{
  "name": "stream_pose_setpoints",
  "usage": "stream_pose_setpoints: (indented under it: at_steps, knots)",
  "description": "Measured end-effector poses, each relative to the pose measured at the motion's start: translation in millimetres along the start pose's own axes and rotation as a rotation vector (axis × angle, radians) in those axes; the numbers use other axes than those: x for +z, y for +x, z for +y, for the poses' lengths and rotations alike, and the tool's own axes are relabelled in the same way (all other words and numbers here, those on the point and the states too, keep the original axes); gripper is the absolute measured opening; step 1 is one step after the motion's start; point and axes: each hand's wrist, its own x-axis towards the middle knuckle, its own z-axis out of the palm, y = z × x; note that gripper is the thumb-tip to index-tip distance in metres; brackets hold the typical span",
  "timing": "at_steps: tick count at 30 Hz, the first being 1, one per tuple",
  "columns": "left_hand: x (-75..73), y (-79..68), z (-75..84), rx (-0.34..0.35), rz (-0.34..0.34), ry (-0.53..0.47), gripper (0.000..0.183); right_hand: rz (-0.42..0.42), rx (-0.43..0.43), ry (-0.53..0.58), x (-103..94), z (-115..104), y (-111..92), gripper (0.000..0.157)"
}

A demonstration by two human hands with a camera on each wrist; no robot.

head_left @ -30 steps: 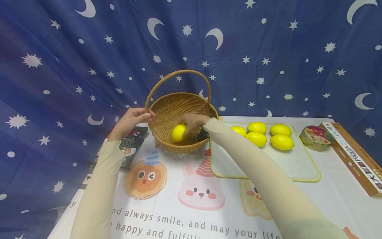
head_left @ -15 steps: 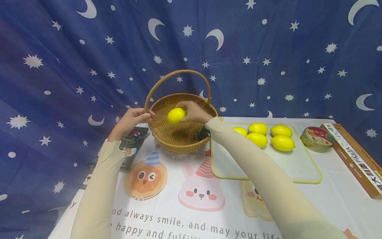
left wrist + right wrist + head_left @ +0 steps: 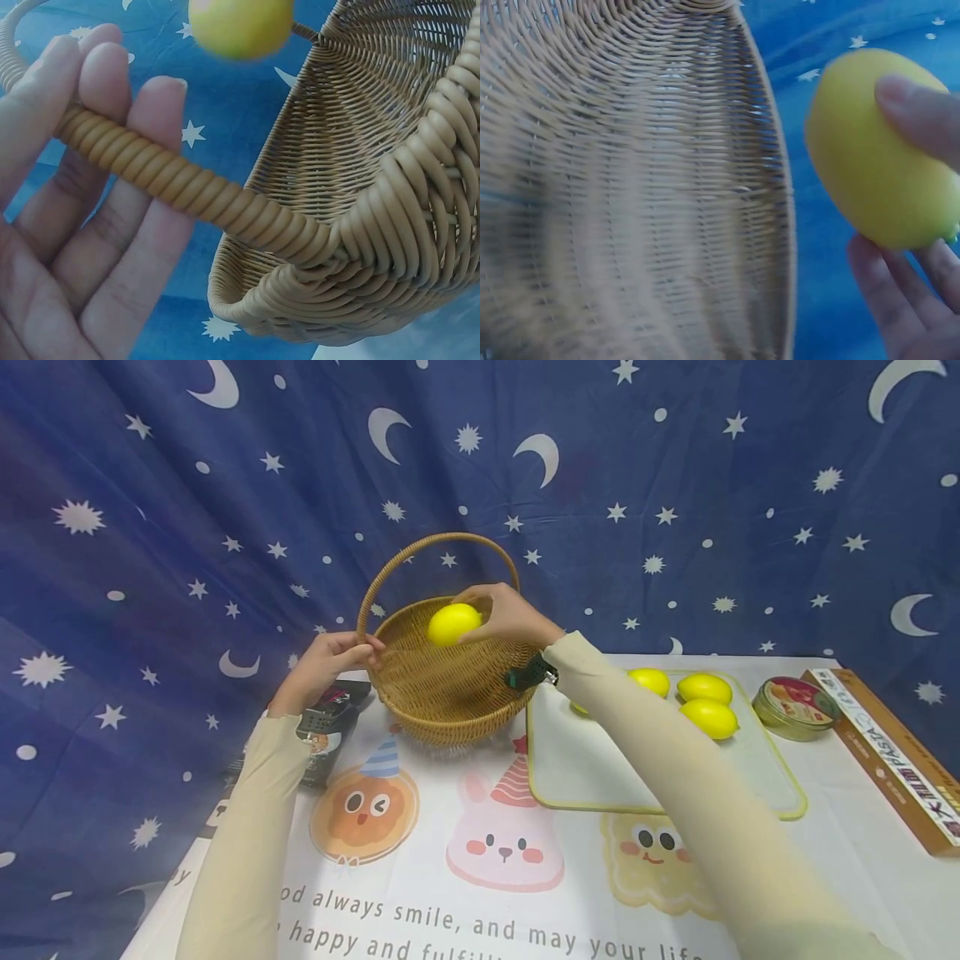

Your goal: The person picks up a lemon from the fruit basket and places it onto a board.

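Observation:
A wicker basket (image 3: pixel 450 693) with a tall arched handle (image 3: pixel 172 176) tips its mouth toward me in the head view. At its left side my left hand (image 3: pixel 326 664) grips the foot of the handle, fingers curled round the wrapped cane in the left wrist view. My right hand (image 3: pixel 510 614) holds a yellow lemon (image 3: pixel 453 624) above the basket, pinched between thumb and fingertips in the right wrist view. The basket's woven inside (image 3: pixel 652 187) shows no other lemon. A white board (image 3: pixel 592 768) with a yellow edge bears several more lemons (image 3: pixel 708 718), partly hidden by my right sleeve.
Right of the board stand a round tin (image 3: pixel 797 707) and a long brown pasta box (image 3: pixel 885 756). Dark packages (image 3: pixel 330 739) lie behind my left forearm. A blue curtain (image 3: pixel 600 468) hangs behind the printed white tablecloth (image 3: pixel 420 893).
My right hand has lifted the lemon up from inside the basket, and its wrist has shifted right. The basket's handle has leaned slightly left. My left hand keeps its grip.

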Motion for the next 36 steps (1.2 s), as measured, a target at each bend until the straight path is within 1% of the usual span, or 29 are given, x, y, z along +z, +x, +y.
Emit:
stream_pose_setpoints:
  at_steps: [5,10,15,19,21,26,29,32,36]
  knots:
    - [0.3,0.6,-2.7,0.012,-0.004,-0.015,0.014,-0.05,0.005,-0.016,-23.9,-3.4,-19.1,0.055]
    - [0.9,1.5,-3.8,0.023,-0.008,-0.012,0.014,-0.067,0.011,-0.044,-45.2,-2.3,-46.8,0.057]
    - [0.5,1.6,-3.3,0.027,-0.012,-0.001,0.013,-0.047,0.006,-0.066,-59.5,-0.5,-82.5,0.057]
    - [-0.8,0.3,-2.5,0.031,-0.011,-0.007,0.02,-0.022,0.034,-0.086,-65.3,6.1,-110.4,0.054]
    - [-1.5,-0.5,-2.3,0.026,-0.009,-0.004,0.023,-0.015,0.054,-0.086,-65.9,11.7,-123.4,0.054]
    - [-2.3,-2.2,-0.7,-0.005,-0.006,0.047,0.015,-0.007,0.095,-0.104,-61.0,31.1,-152.4,0.055]
    - [-2.1,-2.0,0.3,-0.006,-0.005,0.071,0.014,-0.001,0.115,-0.114,-53.5,43.2,-167.9,0.057]
    - [-2.2,-1.1,0.2,0.005,0.009,0.088,0.017,0.008,0.131,-0.098,-43.9,55.1,-181.5,0.058]
    - [-2.4,-0.1,-1.0,0.008,0.053,0.109,0.023,0.013,0.175,-0.105,-31.6,70.6,-195.9,0.057]
